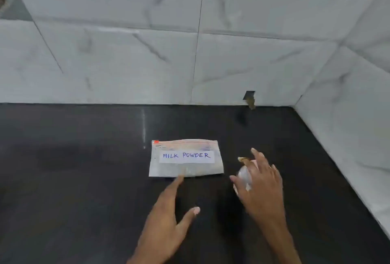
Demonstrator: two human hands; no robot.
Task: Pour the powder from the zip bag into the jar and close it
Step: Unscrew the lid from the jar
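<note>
A clear zip bag point(185, 158) with a white label reading MILK POWDER lies flat on the dark counter point(73, 179); its zip strip faces the wall. My left hand point(168, 217) is open, fingers spread, with the index fingertip touching the bag's near edge. My right hand point(261, 185) hovers to the right of the bag over a small clear jar point(243, 176), fingers spread around its top. The jar is blurred and mostly hidden by the hand. A small tan piece shows at its far side; I cannot tell whether it is a lid.
White marble-pattern tiled walls point(190, 53) rise behind and to the right of the counter, meeting in a corner at the back right. A small dark cut-out point(249, 97) sits at the wall's base behind the jar.
</note>
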